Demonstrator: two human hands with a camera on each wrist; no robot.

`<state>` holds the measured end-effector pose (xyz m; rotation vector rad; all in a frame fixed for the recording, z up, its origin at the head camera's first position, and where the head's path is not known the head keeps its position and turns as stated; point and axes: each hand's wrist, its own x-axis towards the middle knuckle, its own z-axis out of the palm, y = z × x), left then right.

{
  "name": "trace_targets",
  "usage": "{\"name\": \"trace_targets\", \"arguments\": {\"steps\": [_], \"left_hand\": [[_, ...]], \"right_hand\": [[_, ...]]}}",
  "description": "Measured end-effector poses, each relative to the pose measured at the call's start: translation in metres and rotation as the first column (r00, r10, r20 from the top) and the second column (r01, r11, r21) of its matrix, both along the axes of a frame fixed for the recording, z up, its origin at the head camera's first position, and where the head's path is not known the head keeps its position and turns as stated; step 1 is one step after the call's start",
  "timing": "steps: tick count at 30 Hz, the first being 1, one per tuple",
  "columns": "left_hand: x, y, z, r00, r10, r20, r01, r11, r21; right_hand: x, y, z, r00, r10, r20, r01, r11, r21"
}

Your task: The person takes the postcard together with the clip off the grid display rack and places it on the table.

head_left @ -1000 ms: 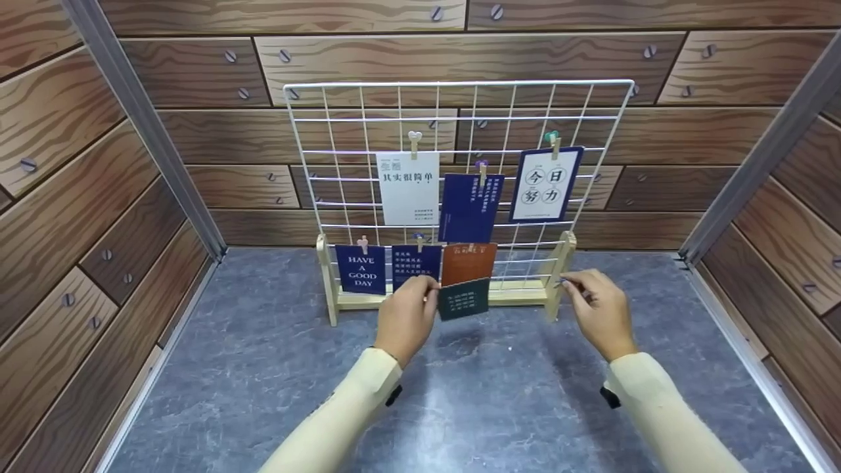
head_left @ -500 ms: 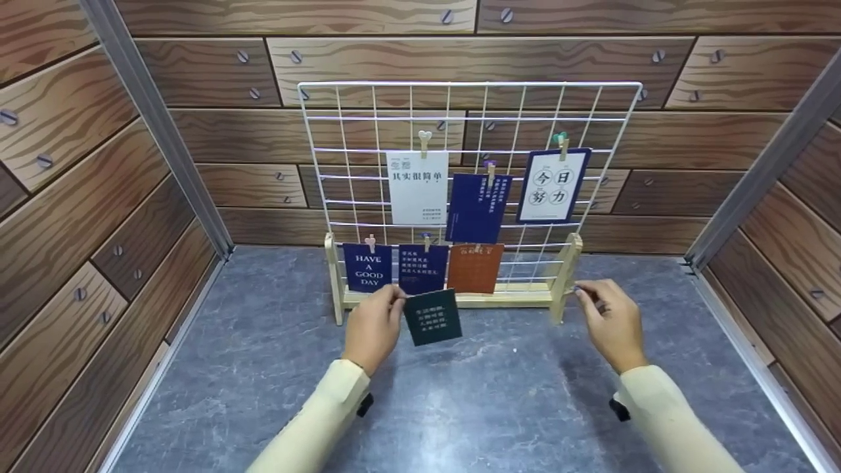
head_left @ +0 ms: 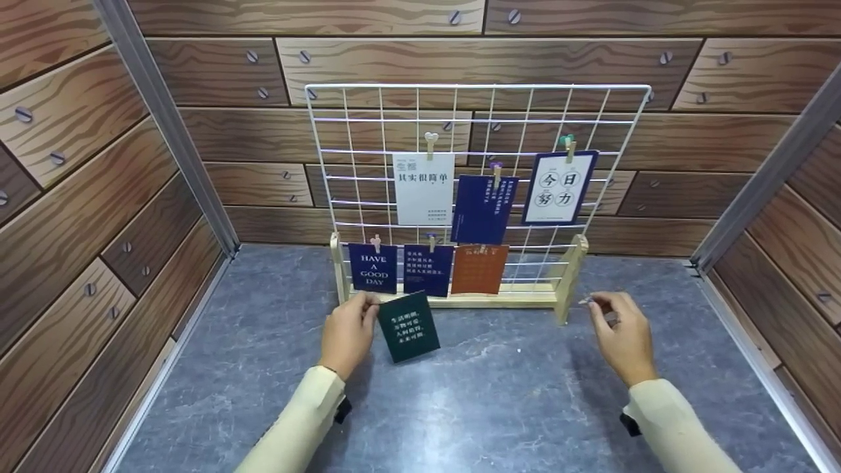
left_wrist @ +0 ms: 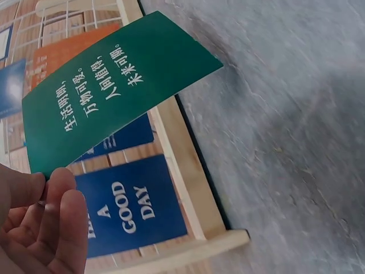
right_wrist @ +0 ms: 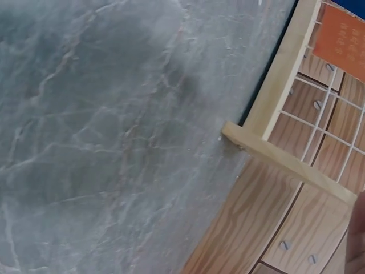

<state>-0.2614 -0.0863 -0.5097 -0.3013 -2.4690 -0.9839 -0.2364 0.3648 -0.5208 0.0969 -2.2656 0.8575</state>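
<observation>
My left hand (head_left: 346, 335) pinches a dark green card (head_left: 409, 327) with white writing by one corner. The card tilts in front of the rack's lower left, above the grey surface. In the left wrist view, thumb and fingers meet at the corner of the green card (left_wrist: 122, 91). My right hand (head_left: 624, 338) is out beyond the rack's right foot and pinches a tiny clothespin (head_left: 585, 301) between thumb and fingertips. Only an edge of the right hand (right_wrist: 356, 242) shows in the right wrist view; the clothespin is out of sight there.
A white wire grid (head_left: 478, 86) stands in a wooden base (head_left: 525, 303). Small clothespins hold a white card (head_left: 424, 197), a blue-bordered card (head_left: 558, 210), navy cards (head_left: 477, 223) and an orange card (head_left: 478, 276) on it. Wood-patterned walls (head_left: 368, 125) surround the grey surface (head_left: 512, 407).
My left hand has drawn the green card left and toward me, away from the orange card. My right hand has shifted slightly right and nearer, still pinching the clothespin.
</observation>
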Motion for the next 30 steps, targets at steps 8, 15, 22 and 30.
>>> {"name": "trace_targets", "arguments": {"steps": [8,15,22,30], "left_hand": [[-0.001,-0.014,-0.004,0.999,0.015,0.050,-0.016,1.000,0.019],[-0.005,-0.025,-0.011,0.991,0.006,0.131,-0.014,0.998,0.065],[-0.011,-0.033,-0.023,0.979,-0.012,0.201,-0.008,0.995,0.095],[-0.016,-0.035,-0.031,0.965,-0.016,0.262,-0.006,0.997,0.083]], "right_hand": [[0.006,0.009,-0.004,0.994,-0.042,0.098,0.041,0.999,0.007],[0.007,0.017,-0.009,0.991,-0.035,0.129,0.030,0.999,0.041],[0.006,0.025,-0.018,0.978,-0.023,0.208,0.004,0.996,0.093],[0.005,0.031,-0.025,0.938,-0.001,0.346,-0.044,0.991,0.123]]}}
